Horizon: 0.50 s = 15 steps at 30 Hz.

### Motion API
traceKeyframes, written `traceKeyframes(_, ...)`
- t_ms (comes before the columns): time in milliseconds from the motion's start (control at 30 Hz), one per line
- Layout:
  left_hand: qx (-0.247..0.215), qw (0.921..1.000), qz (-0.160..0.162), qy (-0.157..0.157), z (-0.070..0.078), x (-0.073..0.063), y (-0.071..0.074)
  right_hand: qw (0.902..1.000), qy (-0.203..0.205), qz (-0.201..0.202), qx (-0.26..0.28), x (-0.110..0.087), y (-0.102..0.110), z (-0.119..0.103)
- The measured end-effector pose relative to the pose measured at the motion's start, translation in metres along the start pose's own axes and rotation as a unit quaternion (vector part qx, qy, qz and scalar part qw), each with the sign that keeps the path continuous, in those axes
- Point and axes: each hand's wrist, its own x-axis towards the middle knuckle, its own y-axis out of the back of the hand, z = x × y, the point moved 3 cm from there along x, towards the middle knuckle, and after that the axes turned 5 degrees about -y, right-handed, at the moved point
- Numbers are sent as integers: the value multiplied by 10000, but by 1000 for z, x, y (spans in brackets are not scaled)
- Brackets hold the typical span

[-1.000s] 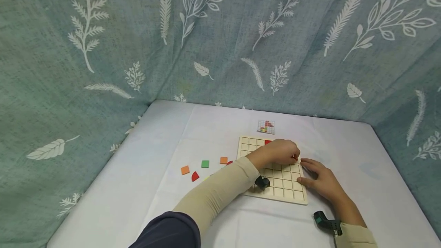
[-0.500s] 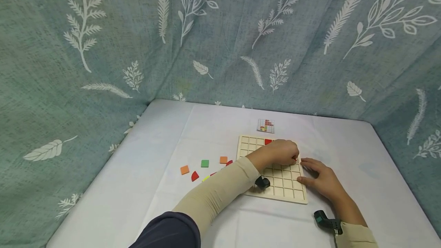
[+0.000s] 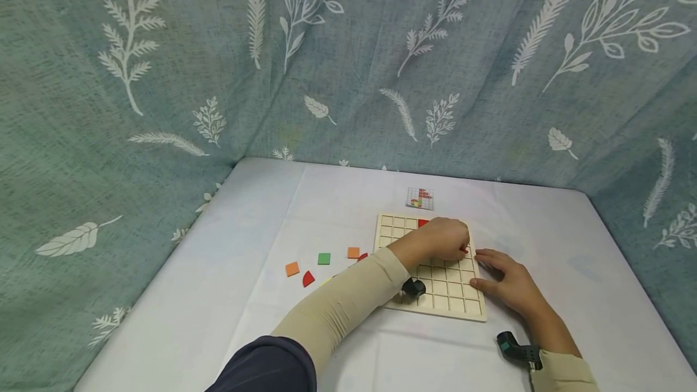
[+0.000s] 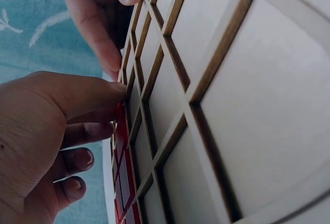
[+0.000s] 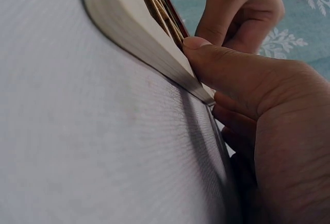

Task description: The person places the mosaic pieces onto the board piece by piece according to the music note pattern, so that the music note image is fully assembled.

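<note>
A pale wooden grid board (image 3: 440, 303) lies on the table, partly covered by my left arm. My left hand (image 3: 442, 238) reaches across it to the right side, thumb and index finger pinching a small red tile (image 3: 464, 250) low over the squares. Seen from the left wrist, the thumb tip is at the end of a red tile (image 4: 121, 123), with several more red tiles (image 4: 125, 183) set in the grid beside it. My right hand (image 3: 507, 282) rests against the board's right edge, fingers extended; in the right wrist view its thumb (image 5: 221, 64) touches the rim.
Left of the board lie loose pieces: a green square (image 3: 324, 259), orange squares (image 3: 292, 268) and a red quarter-round (image 3: 308, 278). A yellow piece is mostly behind the sleeve (image 3: 348, 295). A printed pattern card (image 3: 420, 198) lies beyond the board; a patterned curtain (image 3: 348, 77) hangs behind.
My left hand has shifted slightly left over the board, together with the red tile at its fingertips. The right hand stays at the board's edge.
</note>
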Motion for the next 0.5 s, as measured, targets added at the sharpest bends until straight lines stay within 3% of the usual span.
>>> traceKeyframes(233,9,9999,73,70,-4,-1,-2,10000,-3,-2,-17,0,0,-2)
traceKeyframes(500,71,9999,19,-75,-6,-5,0,10000,37,4,-77,0,2,-2)
